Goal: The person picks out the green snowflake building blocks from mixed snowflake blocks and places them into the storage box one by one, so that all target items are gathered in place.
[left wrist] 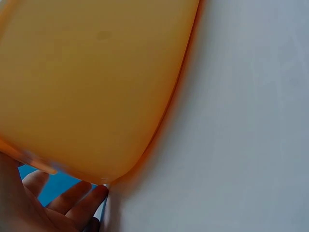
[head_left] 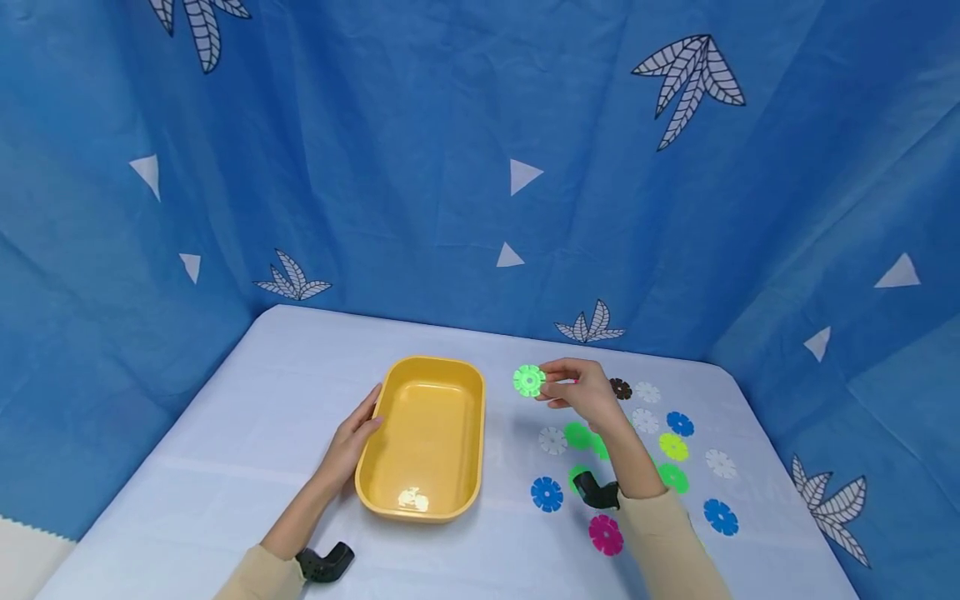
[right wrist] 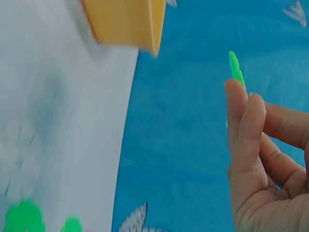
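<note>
A green notched plastic disc is pinched between the thumb and fingers of my right hand, raised over the table. The right wrist view shows that disc nearly edge-on above the fingertips. My left hand holds the left side of a yellow rectangular tub, thumb at the rim and fingers along the outer wall. In the left wrist view the tub fills the upper left, with the left hand at its edge. Nothing lies inside the tub.
Several loose notched discs lie to the right on the white-covered table, among them a blue one, a magenta one, a yellow one and a brown one. A blue patterned curtain hangs behind the table.
</note>
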`<state>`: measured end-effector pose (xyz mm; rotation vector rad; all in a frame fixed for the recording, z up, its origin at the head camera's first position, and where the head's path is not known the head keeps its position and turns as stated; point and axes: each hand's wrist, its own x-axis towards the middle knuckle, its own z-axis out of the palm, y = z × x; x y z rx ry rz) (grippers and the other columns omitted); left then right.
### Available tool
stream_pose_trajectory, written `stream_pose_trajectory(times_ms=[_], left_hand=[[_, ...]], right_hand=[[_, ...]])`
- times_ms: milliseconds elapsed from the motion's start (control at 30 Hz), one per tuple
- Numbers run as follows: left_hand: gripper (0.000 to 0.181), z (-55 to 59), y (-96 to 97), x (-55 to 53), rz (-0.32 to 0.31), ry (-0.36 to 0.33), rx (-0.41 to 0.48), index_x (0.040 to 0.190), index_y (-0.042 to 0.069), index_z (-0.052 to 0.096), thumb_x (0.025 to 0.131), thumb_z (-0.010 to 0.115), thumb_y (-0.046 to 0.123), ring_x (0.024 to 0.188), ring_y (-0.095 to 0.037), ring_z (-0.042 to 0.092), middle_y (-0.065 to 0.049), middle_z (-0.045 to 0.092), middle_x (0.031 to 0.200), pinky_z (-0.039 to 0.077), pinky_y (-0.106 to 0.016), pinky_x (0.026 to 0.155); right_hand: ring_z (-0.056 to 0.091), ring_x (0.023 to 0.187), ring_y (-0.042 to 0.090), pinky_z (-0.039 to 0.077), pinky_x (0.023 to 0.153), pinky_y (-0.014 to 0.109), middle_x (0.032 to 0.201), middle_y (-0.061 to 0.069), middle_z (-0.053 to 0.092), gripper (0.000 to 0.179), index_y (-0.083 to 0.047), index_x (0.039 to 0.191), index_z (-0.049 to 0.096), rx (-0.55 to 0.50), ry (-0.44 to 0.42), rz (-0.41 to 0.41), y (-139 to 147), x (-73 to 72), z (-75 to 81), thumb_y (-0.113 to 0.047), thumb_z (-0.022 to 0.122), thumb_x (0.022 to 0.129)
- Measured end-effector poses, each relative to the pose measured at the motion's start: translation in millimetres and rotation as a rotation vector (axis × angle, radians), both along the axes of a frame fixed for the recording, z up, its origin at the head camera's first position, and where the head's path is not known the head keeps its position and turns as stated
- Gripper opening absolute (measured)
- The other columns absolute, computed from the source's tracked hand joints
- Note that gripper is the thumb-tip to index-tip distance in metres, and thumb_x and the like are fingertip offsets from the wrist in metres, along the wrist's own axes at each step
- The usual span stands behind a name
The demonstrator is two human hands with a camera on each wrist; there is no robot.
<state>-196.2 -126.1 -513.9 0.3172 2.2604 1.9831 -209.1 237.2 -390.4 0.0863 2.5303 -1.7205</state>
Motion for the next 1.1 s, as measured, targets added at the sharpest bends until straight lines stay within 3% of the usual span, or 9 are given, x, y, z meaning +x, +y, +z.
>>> stream_pose_trajectory(times_ms=[267,533,733,900,1100], left_hand=[[0.055,-0.7,-0.7,0.0,-0.005,0.011,0.003,0.158,0.019,0.020,0.107,0.039,0.025,0.152,-0.030,0.009,-0.007,0.011,0.165,0.024,0.002,0.099],[0.055,0.0,-0.2,0.1,0.002,0.003,-0.006,0.158,0.020,0.021,0.106,0.040,0.025,0.152,-0.028,0.008,-0.005,0.012,0.165,0.022,0.003,0.099],[0.055,0.8,1.3,0.2,0.006,-0.016,-0.005,0.158,0.019,0.020,0.107,0.040,0.025,0.152,-0.027,0.008,-0.004,0.012,0.165,0.021,0.003,0.099],[0.055,1.4,2.2,0.0,0.010,-0.028,-0.006,0.158,0.020,0.021,0.106,0.040,0.025,0.152,-0.026,0.008,-0.003,0.012,0.165,0.021,0.003,0.099],[0.055,2.1,1.9,-0.5,0.016,-0.043,-0.010,0.158,0.023,0.021,0.106,0.041,0.029,0.153,-0.026,0.007,-0.002,0.012,0.165,0.021,0.004,0.098]], right_hand=[[0.073,0.074,0.023,0.061,0.064,0.030,0.093,0.013,0.064,0.027,0.000,0.113,0.070,0.017,-0.054,0.041,-57.9,-26.5,-11.2,0.002,0.070,0.086],[0.074,0.080,0.030,0.062,0.066,0.033,0.082,0.010,0.061,0.026,0.003,0.113,0.069,-0.020,-0.083,0.123,-98.0,-36.9,-29.7,0.004,0.068,0.087],[0.074,0.083,0.033,0.059,0.079,0.046,0.081,0.011,0.061,0.025,0.004,0.112,0.067,-0.041,-0.090,0.162,-120.1,-44.0,-34.4,0.005,0.066,0.088],[0.072,0.089,0.039,0.059,0.081,0.045,0.085,0.013,0.064,0.024,0.003,0.112,0.067,-0.044,-0.120,0.154,-131.6,-53.0,-41.0,0.004,0.066,0.088],[0.072,0.085,0.036,0.060,0.079,0.044,0.086,0.015,0.067,0.023,0.003,0.110,0.067,-0.022,-0.132,0.169,-144.0,-57.9,-48.3,0.004,0.067,0.087]])
